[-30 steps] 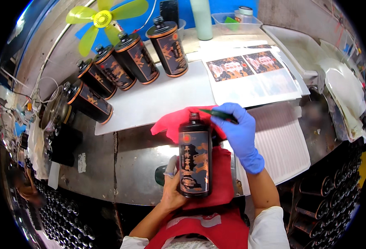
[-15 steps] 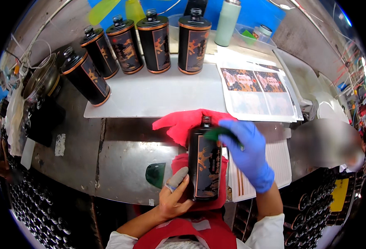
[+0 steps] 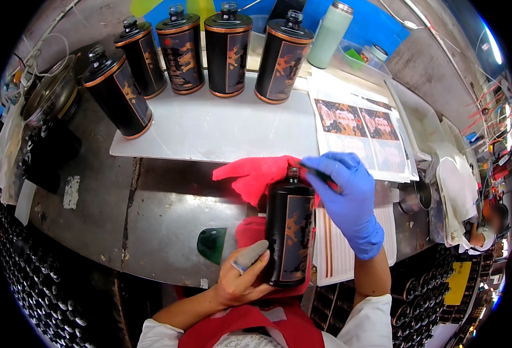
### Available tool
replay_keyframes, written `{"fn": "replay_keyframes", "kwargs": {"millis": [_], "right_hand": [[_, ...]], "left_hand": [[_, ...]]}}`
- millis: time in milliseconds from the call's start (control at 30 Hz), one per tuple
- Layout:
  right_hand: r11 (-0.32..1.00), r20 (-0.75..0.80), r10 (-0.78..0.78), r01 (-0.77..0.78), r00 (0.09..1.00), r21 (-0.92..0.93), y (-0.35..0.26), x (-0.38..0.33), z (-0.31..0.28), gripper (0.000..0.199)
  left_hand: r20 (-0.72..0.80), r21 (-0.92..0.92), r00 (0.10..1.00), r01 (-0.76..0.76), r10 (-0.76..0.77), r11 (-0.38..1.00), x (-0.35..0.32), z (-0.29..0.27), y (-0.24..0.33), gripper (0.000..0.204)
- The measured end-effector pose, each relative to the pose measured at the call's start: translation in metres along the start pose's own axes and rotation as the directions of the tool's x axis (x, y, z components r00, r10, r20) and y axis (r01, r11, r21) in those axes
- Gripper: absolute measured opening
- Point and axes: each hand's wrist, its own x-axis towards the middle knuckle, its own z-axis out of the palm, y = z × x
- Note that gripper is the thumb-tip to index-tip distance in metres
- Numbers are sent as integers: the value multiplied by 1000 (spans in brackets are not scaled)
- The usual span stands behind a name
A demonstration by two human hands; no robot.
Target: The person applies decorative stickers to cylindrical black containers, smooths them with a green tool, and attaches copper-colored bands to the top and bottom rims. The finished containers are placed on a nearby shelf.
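Note:
A black bottle (image 3: 294, 238) with a gold-patterned label stands almost upright in front of me, on and against a red cloth (image 3: 256, 174). My left hand (image 3: 241, 275), a grey cot on its thumb, grips the bottle low on its left side; its other fingers are partly hidden behind the bottle. In a blue glove, my right hand (image 3: 349, 194) pinches a thin dark green scraper (image 3: 324, 178) beside the bottle's neck and shoulder. Whether the scraper touches the glass, I cannot tell. A similar green scraper (image 3: 212, 245) lies on the metal table to the left.
Several finished-looking black bottles (image 3: 228, 55) line the far side of a white board (image 3: 209, 130). Printed sheets (image 3: 354, 148) lie at right, with striped paper (image 3: 357, 238) nearer. A pale green flask (image 3: 330, 36) stands behind. Racks of bottles (image 3: 47, 284) flank the table below.
My right hand has lifted slightly, and the scraper has gone from across the bottle's upper front to beside its neck. My left hand keeps its grip. The view has shifted slightly.

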Motion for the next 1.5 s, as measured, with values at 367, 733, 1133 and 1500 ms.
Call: {"fn": "replay_keyframes", "kwargs": {"millis": [367,733,1133,1500], "right_hand": [[964,297,56,-129,953,233,-22,-4,-9,24],[960,345,-271,225,899,166,-57,-121,-24,37],[827,60,69,-91,996,555,-45,-163,-18,31],[436,71,893,-893,445,111,7,-257,-28,21]], "left_hand": [[0,-20,999,-43,43,999,0,-1,-2,67],[-24,-103,972,229,-232,968,-26,11,-7,94],[158,-81,953,273,-258,959,-17,0,-2,98],[174,70,974,137,-147,988,1,9,7,82]]}}
